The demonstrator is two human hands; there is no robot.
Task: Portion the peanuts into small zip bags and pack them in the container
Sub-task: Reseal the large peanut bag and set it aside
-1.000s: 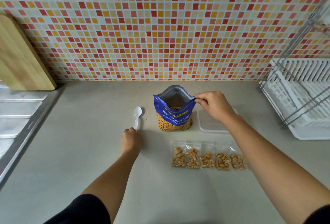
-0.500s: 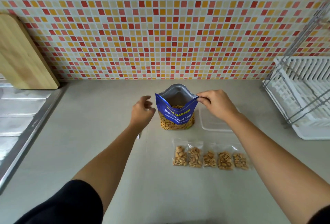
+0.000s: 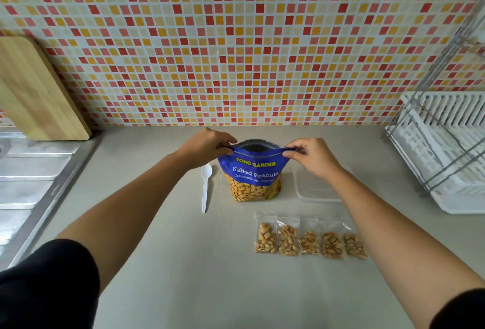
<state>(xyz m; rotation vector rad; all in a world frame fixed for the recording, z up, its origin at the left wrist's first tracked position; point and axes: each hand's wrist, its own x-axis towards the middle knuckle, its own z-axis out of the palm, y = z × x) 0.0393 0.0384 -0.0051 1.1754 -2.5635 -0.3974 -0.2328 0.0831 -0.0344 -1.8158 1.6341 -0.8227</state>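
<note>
Your left hand (image 3: 207, 145) pinches the left top corner of the blue peanut bag (image 3: 253, 171), and your right hand (image 3: 312, 158) pinches the right top corner. Fingers (image 3: 223, 144) of both hands are curled onto the bag's rim, and the mouth gapes open between them. The bag stands upright on the tabletop (image 3: 183, 250), towards the back, near the tiled wall (image 3: 236, 53); peanuts show through its clear lower part. White spoon (image 3: 205, 187) lies flat just left of the bag, bowl towards the wall, untouched. Clear container (image 3: 312, 192) sits just right of the bag, partly under your right wrist. Five small zip bags (image 3: 309, 242) with peanuts lie in a row nearer you than the container, side by side, edges touching. Wooden cutting board (image 3: 36, 92) leans on the wall far left, above the steel sink drainboard (image 3: 31, 179); white dish rack (image 3: 446, 150) far right
</note>
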